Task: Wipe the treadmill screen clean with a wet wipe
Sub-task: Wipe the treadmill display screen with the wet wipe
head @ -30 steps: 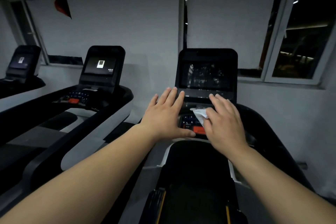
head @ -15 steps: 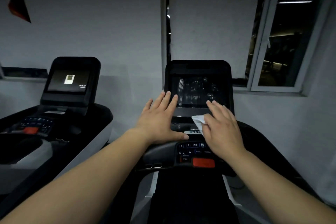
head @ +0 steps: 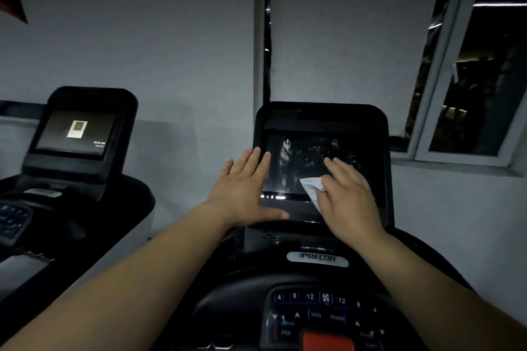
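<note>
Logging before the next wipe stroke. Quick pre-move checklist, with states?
1. Wipe under right hand: ok, fingers flat on it.
2. Wipe on the screen: ok, at its lower right.
3. Left hand steadying the console's left edge: ok, open, holds nothing.
4. Screen clean: not ok, streaks show.
5. Wipe wet: cannot tell.
6. Red stop button clear of the hands: ok.

Bare forearms; no sleeves, rings

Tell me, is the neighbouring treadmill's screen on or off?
On. The neighbouring screen glows, showing a pale picture and small text.
</note>
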A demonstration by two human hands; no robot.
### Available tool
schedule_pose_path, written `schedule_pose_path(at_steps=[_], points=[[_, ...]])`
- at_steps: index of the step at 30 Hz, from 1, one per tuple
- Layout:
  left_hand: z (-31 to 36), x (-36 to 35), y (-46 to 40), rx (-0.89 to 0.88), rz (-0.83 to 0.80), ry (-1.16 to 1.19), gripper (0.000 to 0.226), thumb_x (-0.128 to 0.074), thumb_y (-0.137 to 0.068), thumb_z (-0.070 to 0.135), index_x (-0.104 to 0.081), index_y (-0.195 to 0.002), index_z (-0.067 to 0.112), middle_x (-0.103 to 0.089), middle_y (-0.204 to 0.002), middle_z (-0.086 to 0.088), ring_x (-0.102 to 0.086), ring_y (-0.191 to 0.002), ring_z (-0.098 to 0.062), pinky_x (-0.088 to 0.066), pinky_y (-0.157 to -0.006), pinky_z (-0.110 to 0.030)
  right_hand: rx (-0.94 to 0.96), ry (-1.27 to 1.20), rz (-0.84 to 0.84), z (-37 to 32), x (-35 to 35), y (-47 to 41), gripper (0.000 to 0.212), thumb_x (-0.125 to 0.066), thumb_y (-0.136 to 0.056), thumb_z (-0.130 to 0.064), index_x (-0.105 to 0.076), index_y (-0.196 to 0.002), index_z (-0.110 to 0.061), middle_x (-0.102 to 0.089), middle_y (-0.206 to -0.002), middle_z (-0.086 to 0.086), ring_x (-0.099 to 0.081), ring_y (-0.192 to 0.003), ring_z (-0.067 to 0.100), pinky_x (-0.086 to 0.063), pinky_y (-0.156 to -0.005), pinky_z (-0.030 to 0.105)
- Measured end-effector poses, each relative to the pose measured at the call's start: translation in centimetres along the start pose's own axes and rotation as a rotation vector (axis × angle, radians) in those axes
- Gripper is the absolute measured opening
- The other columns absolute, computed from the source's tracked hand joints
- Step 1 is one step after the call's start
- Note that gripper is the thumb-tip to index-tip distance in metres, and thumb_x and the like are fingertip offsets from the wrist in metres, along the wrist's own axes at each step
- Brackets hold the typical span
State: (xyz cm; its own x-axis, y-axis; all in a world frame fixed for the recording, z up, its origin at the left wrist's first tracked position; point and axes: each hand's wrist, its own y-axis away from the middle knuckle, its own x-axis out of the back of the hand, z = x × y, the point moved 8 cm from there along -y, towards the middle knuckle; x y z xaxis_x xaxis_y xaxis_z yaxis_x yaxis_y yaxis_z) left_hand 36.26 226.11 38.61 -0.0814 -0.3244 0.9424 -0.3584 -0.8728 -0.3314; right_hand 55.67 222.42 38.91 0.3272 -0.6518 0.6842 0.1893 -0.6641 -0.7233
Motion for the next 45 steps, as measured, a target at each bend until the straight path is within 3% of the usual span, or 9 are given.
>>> schedule_pose_path(at_steps=[5, 11, 25, 31, 34, 36, 39, 42, 45], points=[[-2.3, -3.6, -5.6, 0.011, -0.031, 0.004, 0.135, -0.045, -0.067, 0.099, 0.021, -0.158, 0.025, 0.022, -0.169, -0.002, 0.025, -0.153, -0.017, 0.002, -0.126, -0.051, 0.020, -0.009, -0.035, 2.8, -5.7, -3.4, 0.024, -0.055, -0.099, -0.022, -0.066, -0.084, -0.007, -0.057, -0.145, 0.019, -0.047, -0.141, 0.035, -0.038, -0.116, 0.055], [-4.8, -8.1, -12.2, -0.029, -0.054, 0.010, 0.135, -0.045, -0.068, 0.098, 0.020, -0.159, 0.023, 0.022, -0.169, -0.003, 0.023, -0.154, -0.017, 0.003, -0.127, -0.049, 0.015, -0.003, -0.066, 4.9, -12.2, -7.4, 0.047, -0.033, -0.099, -0.035, -0.070, -0.091, -0.007, -0.057, -0.146, 0.017, -0.048, -0.141, 0.033, -0.040, -0.113, 0.056], [-12.0, -16.9, -23.5, -0.187, -0.144, 0.014, 0.139, -0.055, -0.069, 0.092, 0.020, -0.159, 0.019, 0.028, -0.167, -0.004, 0.027, -0.152, -0.017, 0.005, -0.127, -0.047, -0.014, 0.079, -0.125, 9.1, -24.1, -16.1, 0.017, -0.062, -0.098, -0.014, -0.071, -0.108, -0.003, -0.060, -0.143, 0.015, -0.047, -0.141, 0.032, -0.041, -0.113, 0.053], [-14.0, -19.5, -25.4, -0.219, -0.166, -0.077, 0.138, -0.061, -0.073, 0.085, 0.023, -0.157, 0.014, 0.029, -0.165, -0.007, 0.025, -0.153, -0.019, 0.003, -0.127, -0.046, 0.128, 0.033, 0.130, 8.8, -24.1, -22.2, 0.028, -0.054, -0.090, -0.016, -0.078, -0.101, -0.007, -0.075, -0.115, 0.010, -0.066, -0.116, 0.036, -0.052, -0.099, 0.052], [-14.3, -20.4, -25.7, -0.208, -0.171, -0.079, 0.136, -0.059, -0.075, 0.085, 0.021, -0.159, 0.013, 0.026, -0.167, -0.008, 0.022, -0.154, -0.019, 0.002, -0.127, -0.046, 0.213, 0.105, 0.253, 7.4, -24.2, -26.0, 0.029, -0.055, -0.090, -0.018, -0.079, -0.105, -0.010, -0.075, -0.116, 0.007, -0.067, -0.114, 0.033, -0.048, -0.098, 0.044], [-14.3, -21.0, -25.9, -0.204, -0.163, -0.083, 0.134, -0.058, -0.076, 0.084, 0.019, -0.159, 0.012, 0.026, -0.167, -0.008, 0.022, -0.154, -0.019, 0.002, -0.127, -0.045, 0.277, 0.156, 0.194, 6.9, -26.7, -26.9, 0.026, -0.063, -0.088, -0.014, -0.077, -0.109, -0.010, -0.074, -0.118, 0.009, -0.066, -0.116, 0.033, -0.048, -0.099, 0.045], [-14.2, -21.4, -25.9, -0.194, -0.138, -0.092, 0.134, -0.061, -0.076, 0.081, 0.018, -0.159, 0.011, 0.028, -0.166, -0.009, 0.021, -0.155, -0.020, 0.004, -0.127, -0.044, 0.406, 0.193, -0.101, 7.4, -32.9, -24.0, 0.041, -0.071, -0.080, -0.007, -0.070, -0.120, -0.002, -0.067, -0.130, 0.020, -0.061, -0.125, 0.039, -0.049, -0.104, 0.051], [-14.3, -21.5, -26.1, -0.190, -0.113, -0.120, 0.132, -0.061, -0.079, 0.078, 0.019, -0.159, 0.011, 0.030, -0.165, -0.009, 0.021, -0.155, -0.020, 0.004, -0.127, -0.044, 0.441, 0.289, -0.248, 8.3, -35.2, -20.6, 0.059, -0.054, -0.094, -0.029, -0.050, -0.146, 0.000, -0.042, -0.157, 0.022, -0.034, -0.150, 0.036, -0.033, -0.120, 0.050], [-14.3, -21.2, -26.7, -0.182, -0.083, -0.133, 0.132, -0.062, -0.079, 0.077, 0.020, -0.158, 0.010, 0.031, -0.164, -0.010, 0.021, -0.155, -0.021, 0.004, -0.127, -0.045, 0.443, 0.295, -0.277, 8.3, -34.6, -20.4, 0.065, -0.040, -0.101, -0.048, -0.044, -0.151, -0.006, -0.036, -0.162, 0.019, -0.024, -0.154, 0.032, -0.026, -0.124, 0.047]])
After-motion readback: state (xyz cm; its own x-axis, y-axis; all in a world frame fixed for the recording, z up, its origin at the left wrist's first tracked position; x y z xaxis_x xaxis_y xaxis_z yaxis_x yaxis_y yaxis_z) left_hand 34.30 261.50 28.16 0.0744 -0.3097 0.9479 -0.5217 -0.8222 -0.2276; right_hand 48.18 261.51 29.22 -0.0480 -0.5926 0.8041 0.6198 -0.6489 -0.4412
